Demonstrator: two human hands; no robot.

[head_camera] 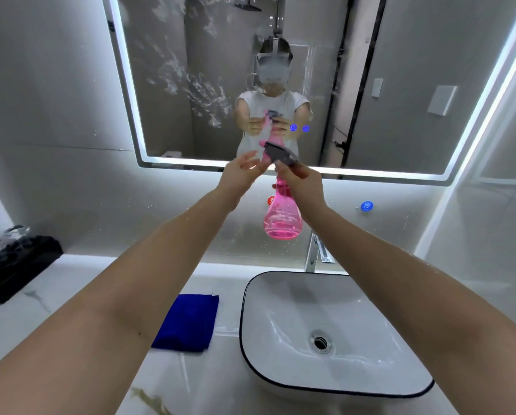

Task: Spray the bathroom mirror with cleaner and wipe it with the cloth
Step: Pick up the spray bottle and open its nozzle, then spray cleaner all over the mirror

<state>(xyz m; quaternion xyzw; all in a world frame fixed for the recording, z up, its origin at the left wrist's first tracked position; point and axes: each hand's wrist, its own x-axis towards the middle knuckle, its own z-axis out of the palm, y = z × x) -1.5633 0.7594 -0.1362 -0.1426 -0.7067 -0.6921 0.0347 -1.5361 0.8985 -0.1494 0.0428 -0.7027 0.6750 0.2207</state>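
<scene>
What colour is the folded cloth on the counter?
Deep blue; the cloth shows plainly in the head view, left of the sink.

The mirror runs past the top edge, the right hand hides the spray bottle neck, and the left arm covers a cloth corner

A bathroom. A backlit mirror hangs over a basin with a tap. A shower head shows in reflection.

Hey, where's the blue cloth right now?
The blue cloth lies folded on the white counter, just left of the sink, below the left forearm; neither hand touches it.
</scene>
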